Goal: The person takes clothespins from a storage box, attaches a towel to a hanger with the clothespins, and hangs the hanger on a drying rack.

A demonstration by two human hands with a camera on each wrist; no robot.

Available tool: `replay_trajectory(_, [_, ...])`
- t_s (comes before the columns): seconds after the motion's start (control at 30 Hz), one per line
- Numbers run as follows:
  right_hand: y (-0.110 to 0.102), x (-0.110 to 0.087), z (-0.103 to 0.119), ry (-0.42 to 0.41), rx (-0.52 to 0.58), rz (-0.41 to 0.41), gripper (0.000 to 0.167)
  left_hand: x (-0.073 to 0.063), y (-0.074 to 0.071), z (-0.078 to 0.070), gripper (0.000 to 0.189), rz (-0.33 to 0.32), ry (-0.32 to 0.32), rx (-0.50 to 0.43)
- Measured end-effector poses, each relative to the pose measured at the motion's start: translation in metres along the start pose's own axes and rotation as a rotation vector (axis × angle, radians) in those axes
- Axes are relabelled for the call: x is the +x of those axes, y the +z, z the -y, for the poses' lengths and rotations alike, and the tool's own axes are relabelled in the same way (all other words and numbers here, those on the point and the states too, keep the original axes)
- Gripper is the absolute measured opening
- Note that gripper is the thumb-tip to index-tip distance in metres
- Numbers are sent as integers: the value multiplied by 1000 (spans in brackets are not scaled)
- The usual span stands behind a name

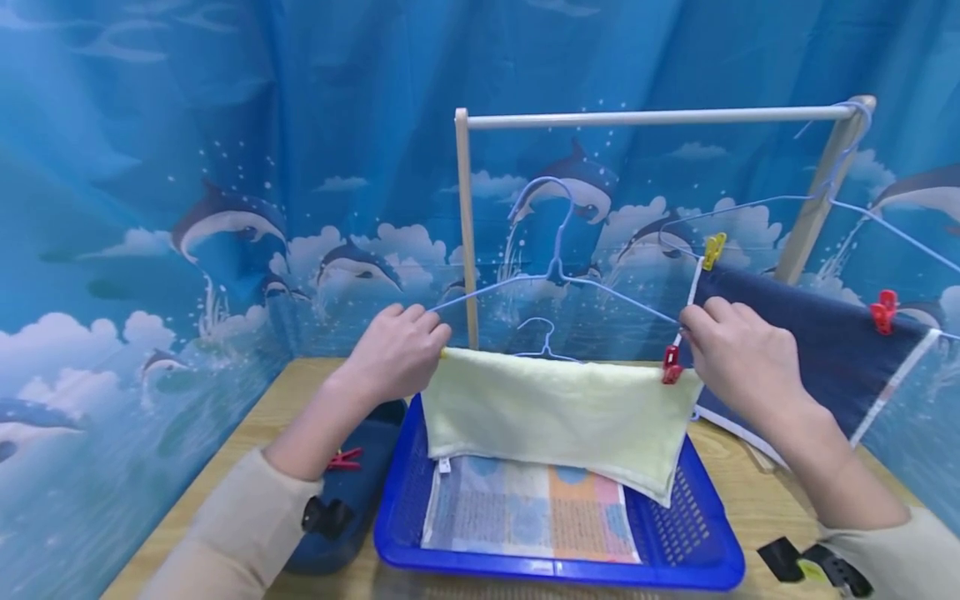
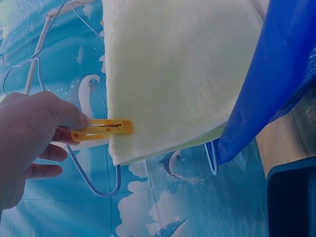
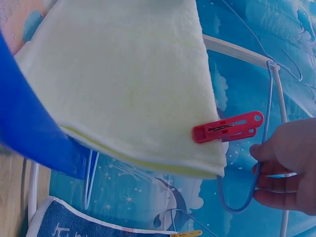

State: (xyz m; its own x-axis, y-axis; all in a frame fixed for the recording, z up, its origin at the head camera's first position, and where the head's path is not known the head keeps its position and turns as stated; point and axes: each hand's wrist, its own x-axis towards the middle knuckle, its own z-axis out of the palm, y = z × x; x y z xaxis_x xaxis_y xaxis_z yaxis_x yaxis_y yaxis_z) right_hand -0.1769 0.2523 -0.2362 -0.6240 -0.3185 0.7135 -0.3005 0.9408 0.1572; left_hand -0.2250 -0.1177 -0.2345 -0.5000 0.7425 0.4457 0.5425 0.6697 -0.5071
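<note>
A pale yellow towel (image 1: 555,408) hangs folded over the lower part of a light blue wire hanger (image 1: 556,271), held up above the blue basket. My left hand (image 1: 397,354) is at the towel's left upper corner. In the left wrist view, its thumb and finger pinch a yellow clothespin (image 2: 101,130) whose jaws sit over the towel's edge. My right hand (image 1: 750,358) grips the hanger's right end, as the right wrist view shows. Beside that hand, a red clothespin (image 3: 227,127) is clamped on the towel's right upper corner.
A blue basket (image 1: 558,569) holds a patterned cloth (image 1: 528,508). Behind stands a rack (image 1: 660,118), with a navy towel (image 1: 802,350) pinned to another hanger at right. At left, a dark blue container (image 1: 330,533) has a red clothespin (image 1: 345,459). Another hanger (image 1: 546,337) lies behind the basket.
</note>
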Motion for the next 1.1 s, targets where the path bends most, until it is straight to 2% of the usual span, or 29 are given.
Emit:
replay_trajectory(0.17, [-1, -2, 2, 0, 20, 0, 22, -5, 2, 1, 5, -20, -10, -11])
replay_trajectory(0.43, [-6, 0, 1, 12, 21, -98, 21, -5, -1, 5, 9, -112, -13, -22])
replay_trajectory(0.57, [-8, 2, -1, 31, 27, -122, 20, -4, -3, 5, 9, -116, -5, -11])
replay_trajectory(0.83, [-8, 2, 1, 56, -29, -145, 17, -2, -4, 4, 7, -121, 25, -20])
replay_trajectory(1.1, [-7, 2, 1, 60, -50, -115, 16, -1, -4, 3, 8, -133, 39, -37])
